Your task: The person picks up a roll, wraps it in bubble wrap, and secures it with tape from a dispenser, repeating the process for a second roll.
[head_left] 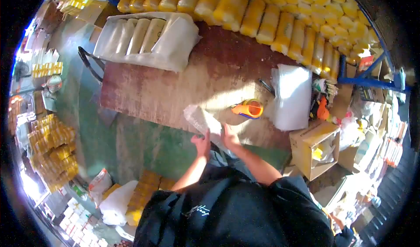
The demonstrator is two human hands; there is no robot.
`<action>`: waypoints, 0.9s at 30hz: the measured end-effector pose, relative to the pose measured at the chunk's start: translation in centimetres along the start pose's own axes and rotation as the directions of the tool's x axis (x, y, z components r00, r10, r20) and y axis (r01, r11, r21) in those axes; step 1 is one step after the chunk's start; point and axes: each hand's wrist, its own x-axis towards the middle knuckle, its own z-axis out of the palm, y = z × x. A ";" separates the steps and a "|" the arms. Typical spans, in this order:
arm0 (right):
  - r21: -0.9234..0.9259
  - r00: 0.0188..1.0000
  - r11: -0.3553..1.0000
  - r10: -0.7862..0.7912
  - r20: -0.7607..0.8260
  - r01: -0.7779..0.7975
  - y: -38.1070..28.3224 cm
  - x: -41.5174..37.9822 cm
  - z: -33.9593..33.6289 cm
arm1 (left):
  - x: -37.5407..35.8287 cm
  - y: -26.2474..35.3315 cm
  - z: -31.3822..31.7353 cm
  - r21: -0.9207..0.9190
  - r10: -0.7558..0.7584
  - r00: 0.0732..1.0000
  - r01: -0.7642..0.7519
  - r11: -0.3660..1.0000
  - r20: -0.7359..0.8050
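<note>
A clear, crinkled plastic bag or sheet (199, 118) lies slanted over the front edge of the wooden table (144, 92). My left hand (201, 144) is closed on its left side. On its right side, my right hand (229, 137) grips the same plastic, fingers pressed together. Just beyond my right hand sits an orange tape dispenser (248, 109) on the table. To the right of the dispenser lies a stack of white plastic sheets (292, 98), with a dark slim object (266, 86) at its left edge.
A white-wrapped bundle of rolls (175, 41) rests on the table's back left. Yellow packed rolls (232, 8) line the back. An open cardboard box (308, 148) stands at the right, near blue metal posts (369, 82). Yellow packages (142, 194) sit below left.
</note>
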 end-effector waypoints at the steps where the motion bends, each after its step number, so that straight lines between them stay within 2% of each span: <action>1: -0.074 0.997 0.997 0.014 -0.079 -0.020 -0.2 -0.3 0.5 | -0.8 3.2 1.1 -0.259 0.062 0.993 -0.035 0.965 0.099; 3: -0.304 0.998 0.952 -0.037 -0.047 0.021 -2.2 -1.1 0.1 | 0.3 4.4 3.7 -0.053 -0.013 0.999 0.010 0.999 -0.047; 4: -0.148 0.993 0.985 0.069 -0.099 -0.083 -3.6 -1.4 -0.3 | -0.9 7.6 3.8 -0.031 0.024 1.000 -0.025 0.999 -0.020; 5: -0.046 0.980 0.998 0.042 -0.195 -0.052 -4.5 -1.2 -0.5 | -0.6 8.9 3.9 0.139 0.036 0.998 -0.042 0.989 0.043; 7: -0.073 0.996 0.997 0.028 -0.084 -0.034 -5.2 -1.8 -1.3 | 0.3 8.6 5.8 0.533 0.286 0.951 -0.183 0.826 -0.117; 8: 0.104 0.994 0.990 0.100 -0.053 -0.094 -5.5 -1.6 -1.7 | 0.7 8.1 6.0 0.531 0.236 0.968 -0.157 0.833 -0.083; 10: 0.078 0.997 0.995 -0.053 -0.047 0.057 -4.1 -1.4 -4.4 | -0.2 12.4 4.5 0.520 0.124 0.992 -0.092 0.849 -0.026; 11: 0.068 0.990 0.988 -0.135 -0.044 0.138 -3.2 -1.0 -6.0 | 0.3 12.2 4.2 0.513 0.169 0.986 -0.154 0.844 0.018; 12: -0.158 0.964 0.985 -0.107 -0.244 0.069 -2.0 -0.7 -7.1 | 1.1 11.5 3.7 0.505 0.216 0.974 -0.216 0.835 0.060; 13: -0.219 0.917 0.974 -0.031 -0.397 -0.061 -3.0 0.4 -9.5 | 1.8 11.3 3.2 0.496 0.263 0.960 -0.277 0.823 0.100; 14: -0.351 0.906 0.924 -0.009 -0.423 -0.154 -2.7 1.3 -10.6 | 2.5 11.0 2.9 0.530 0.258 0.956 -0.293 0.796 0.140; 15: -0.473 0.941 0.860 0.023 -0.338 -0.191 -0.9 2.1 -11.0 | 2.5 11.3 2.3 0.558 0.251 0.951 -0.310 0.769 0.183; 17: -0.599 0.978 0.780 0.082 -0.192 -0.183 1.7 3.8 -11.1 | 2.8 12.8 1.6 0.603 0.239 0.933 -0.357 0.713 0.270; 18: -0.616 0.982 0.773 0.043 -0.185 -0.150 3.0 4.7 -11.1 | 2.9 12.1 1.7 0.602 0.360 0.897 -0.439 0.667 0.256; 20: -0.646 0.987 0.759 -0.027 -0.159 -0.084 4.7 5.6 -10.9 | 3.0 11.8 2.1 0.661 0.332 0.904 -0.425 0.618 0.271; 24: -0.478 0.999 0.877 0.031 -0.042 -0.048 2.5 4.3 -13.8 | 3.2 11.0 2.6 0.688 0.374 0.864 -0.498 0.528 0.338; 26: -0.344 0.993 0.933 0.115 0.003 -0.107 -2.1 2.6 -15.0 | 3.2 11.0 2.4 0.661 0.376 0.833 -0.551 0.508 0.406; 27: -0.294 0.981 0.946 0.170 0.097 -0.135 -2.6 2.6 -14.9 | 2.9 11.0 2.4 0.670 0.386 0.822 -0.566 0.481 0.418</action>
